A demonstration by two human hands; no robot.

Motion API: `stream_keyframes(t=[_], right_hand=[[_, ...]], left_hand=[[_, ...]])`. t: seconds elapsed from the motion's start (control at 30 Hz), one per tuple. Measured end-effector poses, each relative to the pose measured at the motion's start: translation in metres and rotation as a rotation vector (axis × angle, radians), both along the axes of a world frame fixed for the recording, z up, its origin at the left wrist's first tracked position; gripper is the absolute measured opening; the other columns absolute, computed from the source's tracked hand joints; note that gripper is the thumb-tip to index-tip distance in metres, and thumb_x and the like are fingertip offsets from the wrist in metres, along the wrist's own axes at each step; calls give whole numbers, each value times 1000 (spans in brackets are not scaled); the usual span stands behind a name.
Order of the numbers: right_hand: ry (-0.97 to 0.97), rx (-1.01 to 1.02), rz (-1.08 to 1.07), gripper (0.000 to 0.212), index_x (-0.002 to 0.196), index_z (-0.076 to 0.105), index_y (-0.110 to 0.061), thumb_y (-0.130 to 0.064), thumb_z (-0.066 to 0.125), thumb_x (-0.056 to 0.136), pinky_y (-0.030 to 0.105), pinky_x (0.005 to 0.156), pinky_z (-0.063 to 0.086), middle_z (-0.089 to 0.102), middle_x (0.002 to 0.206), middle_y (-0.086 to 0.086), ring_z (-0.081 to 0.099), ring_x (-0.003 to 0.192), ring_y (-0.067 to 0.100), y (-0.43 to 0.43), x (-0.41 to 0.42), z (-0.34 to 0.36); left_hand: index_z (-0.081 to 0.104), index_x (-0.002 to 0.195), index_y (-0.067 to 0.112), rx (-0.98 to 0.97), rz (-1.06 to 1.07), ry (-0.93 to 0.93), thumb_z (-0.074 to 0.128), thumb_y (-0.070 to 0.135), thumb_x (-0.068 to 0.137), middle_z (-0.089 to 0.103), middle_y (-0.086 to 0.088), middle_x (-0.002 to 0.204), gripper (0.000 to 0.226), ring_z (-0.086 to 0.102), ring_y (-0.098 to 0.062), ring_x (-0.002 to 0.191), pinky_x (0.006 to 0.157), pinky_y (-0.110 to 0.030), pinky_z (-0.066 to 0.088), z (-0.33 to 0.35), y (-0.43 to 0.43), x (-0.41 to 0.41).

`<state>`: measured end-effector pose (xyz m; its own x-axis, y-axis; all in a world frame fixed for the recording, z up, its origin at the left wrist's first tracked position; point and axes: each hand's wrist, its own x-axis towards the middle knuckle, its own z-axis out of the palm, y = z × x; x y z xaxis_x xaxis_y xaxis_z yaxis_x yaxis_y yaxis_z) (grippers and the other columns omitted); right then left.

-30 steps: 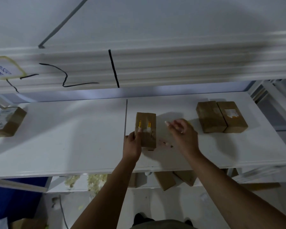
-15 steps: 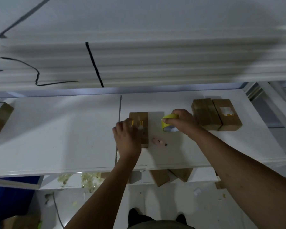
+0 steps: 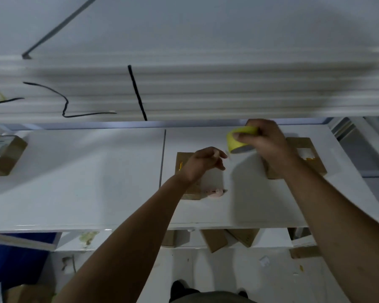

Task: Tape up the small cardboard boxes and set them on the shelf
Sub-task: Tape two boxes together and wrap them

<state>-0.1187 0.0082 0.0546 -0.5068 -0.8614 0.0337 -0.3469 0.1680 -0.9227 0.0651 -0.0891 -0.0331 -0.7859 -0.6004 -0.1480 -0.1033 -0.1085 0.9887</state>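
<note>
One roll of yellow tape (image 3: 239, 139) is up in the air, clamped in the right hand (image 3: 266, 142) above the back of the white shelf (image 3: 85, 176). Four small cardboard boxes lie on that shelf: one at the far left (image 3: 7, 154), one in the middle (image 3: 182, 159) partly under the left hand (image 3: 202, 162), and a touching pair at the right, the inner box (image 3: 271, 172) and the labelled box (image 3: 315, 165), both crossed by the right forearm. The left hand's fingers are curled just beside the roll; blur hides whether they pinch a tape end. A small pink item (image 3: 214, 192) touches the middle box's near end. Three more boxes (image 3: 212, 240) peek from the lower level. Bare shelf runs wide between the far-left and middle boxes, out to the front edge.
</note>
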Motion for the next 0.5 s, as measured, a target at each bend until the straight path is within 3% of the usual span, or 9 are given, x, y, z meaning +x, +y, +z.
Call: stream_keyframes(t=[0.07, 0.13, 0.2, 0.3, 0.4, 0.5], right_hand=[[-130, -23, 4, 19, 82, 75, -13, -23, 90, 75, 30, 80, 51, 72, 81, -6, 72, 81, 10, -2, -12, 6], [-183, -23, 33, 21, 88, 77, -9, -22, 89, 77, 33, 88, 50, 74, 86, -2, 73, 88, 12, -1, -14, 5], [-194, -32, 103, 41, 87, 65, 10, -25, 85, 75, 38, 83, 41, 56, 81, 12, 61, 84, 24, 1, -7, 4], [-259, -36, 227, 35, 70, 51, -4, -24, 79, 77, 38, 74, 29, 38, 75, 13, 44, 76, 24, 5, 10, 5], [-356, -64, 298, 29, 68, 51, -10, -20, 75, 80, 34, 65, 30, 34, 71, 11, 44, 71, 20, 16, 21, 1], [-465, -76, 365, 27, 64, 52, -18, -16, 71, 83, 25, 60, 34, 35, 67, 1, 44, 66, 11, 30, 27, -6]], left_hand=[[67, 108, 5, 174, 100, 110, 47, 14, 114, 72, -2, 88, 23, 75, -17, 91, 92, -30, 61, -3, 3, 0], [67, 115, 9, 289, 190, 182, 51, 16, 112, 75, -2, 103, 17, 74, -24, 105, 94, -33, 61, -5, 7, -4], [58, 139, 14, 398, 218, 249, 51, 20, 113, 69, -9, 135, 28, 69, -27, 123, 98, -34, 60, -5, 13, -7], [45, 159, 17, 670, 78, 345, 45, 34, 112, 51, -15, 161, 49, 59, -29, 140, 111, -41, 53, 1, 30, -6], [56, 154, 16, 875, 74, 406, 59, 51, 99, 57, -11, 158, 65, 60, -26, 139, 108, -38, 51, 3, 54, 3], [70, 133, 12, 1016, 130, 393, 68, 46, 93, 70, -10, 129, 53, 65, -24, 118, 104, -38, 51, -5, 74, 10]])
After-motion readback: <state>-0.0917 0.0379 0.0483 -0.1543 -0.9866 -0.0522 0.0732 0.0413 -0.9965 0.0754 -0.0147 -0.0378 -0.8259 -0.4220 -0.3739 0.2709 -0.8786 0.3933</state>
